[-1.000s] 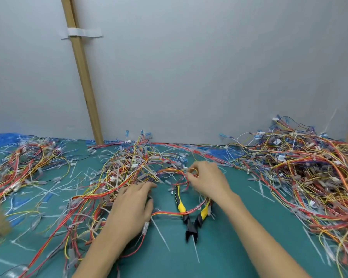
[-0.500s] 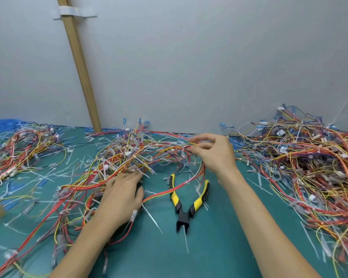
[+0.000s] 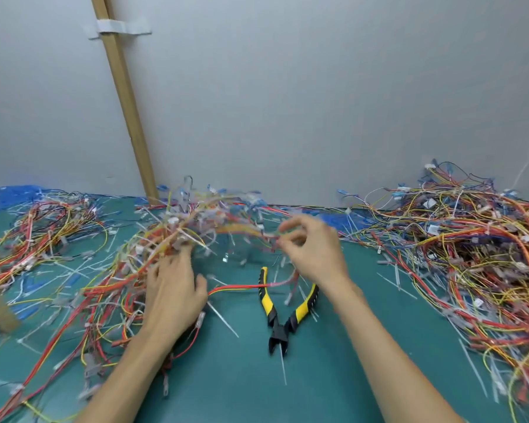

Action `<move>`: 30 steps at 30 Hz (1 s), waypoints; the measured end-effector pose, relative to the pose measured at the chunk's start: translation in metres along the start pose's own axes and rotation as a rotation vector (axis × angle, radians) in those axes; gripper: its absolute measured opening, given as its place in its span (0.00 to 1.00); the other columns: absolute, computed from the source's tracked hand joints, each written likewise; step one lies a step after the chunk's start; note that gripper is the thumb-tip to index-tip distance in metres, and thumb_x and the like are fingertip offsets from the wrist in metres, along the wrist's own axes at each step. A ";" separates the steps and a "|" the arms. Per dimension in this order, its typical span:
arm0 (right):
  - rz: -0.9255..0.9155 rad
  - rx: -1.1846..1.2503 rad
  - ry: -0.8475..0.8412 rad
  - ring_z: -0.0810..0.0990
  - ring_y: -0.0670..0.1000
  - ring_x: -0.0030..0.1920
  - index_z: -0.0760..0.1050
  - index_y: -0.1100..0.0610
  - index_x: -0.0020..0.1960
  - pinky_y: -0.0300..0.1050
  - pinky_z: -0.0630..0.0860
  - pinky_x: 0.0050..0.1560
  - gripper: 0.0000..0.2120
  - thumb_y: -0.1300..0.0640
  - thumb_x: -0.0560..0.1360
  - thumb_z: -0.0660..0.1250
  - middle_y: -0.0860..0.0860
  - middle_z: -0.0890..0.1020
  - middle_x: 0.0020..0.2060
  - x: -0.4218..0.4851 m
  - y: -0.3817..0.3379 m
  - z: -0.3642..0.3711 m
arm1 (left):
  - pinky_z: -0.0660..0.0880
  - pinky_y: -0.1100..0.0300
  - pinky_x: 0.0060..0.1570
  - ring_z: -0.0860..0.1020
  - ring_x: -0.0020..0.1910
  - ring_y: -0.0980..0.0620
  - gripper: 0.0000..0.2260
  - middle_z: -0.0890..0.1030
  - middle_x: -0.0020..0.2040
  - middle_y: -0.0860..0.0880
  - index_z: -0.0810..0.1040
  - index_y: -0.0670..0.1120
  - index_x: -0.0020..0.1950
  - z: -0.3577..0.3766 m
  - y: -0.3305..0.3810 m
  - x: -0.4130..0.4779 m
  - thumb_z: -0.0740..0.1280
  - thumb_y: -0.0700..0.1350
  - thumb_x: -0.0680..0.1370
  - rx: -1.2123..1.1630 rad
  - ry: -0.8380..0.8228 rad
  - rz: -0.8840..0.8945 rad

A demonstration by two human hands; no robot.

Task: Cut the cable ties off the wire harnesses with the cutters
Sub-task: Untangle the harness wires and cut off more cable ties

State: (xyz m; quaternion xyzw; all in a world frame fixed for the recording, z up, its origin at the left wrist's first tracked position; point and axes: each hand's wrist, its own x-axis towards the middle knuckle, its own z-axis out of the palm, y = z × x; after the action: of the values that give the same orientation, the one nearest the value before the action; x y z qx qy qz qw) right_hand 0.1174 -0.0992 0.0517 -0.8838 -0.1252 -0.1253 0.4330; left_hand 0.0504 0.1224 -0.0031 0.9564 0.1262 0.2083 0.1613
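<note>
Teal mat [image 3: 333,380], multicoloured wire-harness tangle [image 3: 177,236]: R hand [image 3: 315,257] pinching strands, L hand [image 3: 171,294] pressing flat; red wire [image 3: 235,289] across yellow-handled cutters [image 3: 284,319], likely snag if lifted.

From my end this looks like a small workshop: a teal-matted counter [image 3: 318,386] set against a bare grey wall [image 3: 318,102], heaped with tangled wire harnesses [image 3: 471,254], littered with loose cable ties [image 3: 223,320], yellow-handled cutters [image 3: 278,326] lying among them, a taped wooden batten [image 3: 124,96] behind.
</note>
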 end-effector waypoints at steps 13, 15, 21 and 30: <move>0.334 0.365 -0.619 0.72 0.43 0.22 0.79 0.62 0.60 0.35 0.65 0.22 0.17 0.49 0.82 0.65 0.54 0.77 0.41 -0.009 -0.001 0.012 | 0.78 0.50 0.50 0.81 0.50 0.54 0.10 0.81 0.53 0.58 0.76 0.55 0.59 -0.008 0.023 -0.017 0.66 0.44 0.79 -0.298 0.198 0.283; 0.295 0.385 -0.662 0.74 0.43 0.24 0.79 0.63 0.61 0.35 0.66 0.24 0.15 0.53 0.81 0.67 0.55 0.79 0.41 -0.011 0.000 0.014 | 0.76 0.50 0.56 0.78 0.55 0.57 0.16 0.78 0.58 0.59 0.73 0.59 0.66 -0.006 0.023 -0.017 0.65 0.44 0.80 -0.334 0.122 0.329; 0.237 0.388 -0.719 0.73 0.47 0.37 0.78 0.62 0.60 0.37 0.69 0.33 0.09 0.63 0.80 0.67 0.53 0.75 0.40 -0.016 -0.005 0.016 | 0.68 0.49 0.62 0.73 0.65 0.58 0.16 0.70 0.66 0.62 0.71 0.62 0.67 0.000 0.022 -0.019 0.66 0.52 0.80 -0.248 -0.072 0.443; 0.126 0.160 -0.732 0.77 0.43 0.33 0.79 0.51 0.47 0.36 0.73 0.33 0.03 0.57 0.76 0.67 0.46 0.80 0.35 -0.021 -0.019 0.017 | 0.72 0.50 0.54 0.73 0.51 0.52 0.15 0.70 0.52 0.57 0.69 0.52 0.53 -0.001 0.027 -0.022 0.69 0.36 0.74 -0.316 -0.015 0.383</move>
State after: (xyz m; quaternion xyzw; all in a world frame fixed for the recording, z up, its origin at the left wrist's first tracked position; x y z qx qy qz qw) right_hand 0.0933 -0.0766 0.0483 -0.8395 -0.2263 0.2356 0.4342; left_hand 0.0357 0.0909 -0.0005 0.9273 -0.0926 0.2451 0.2675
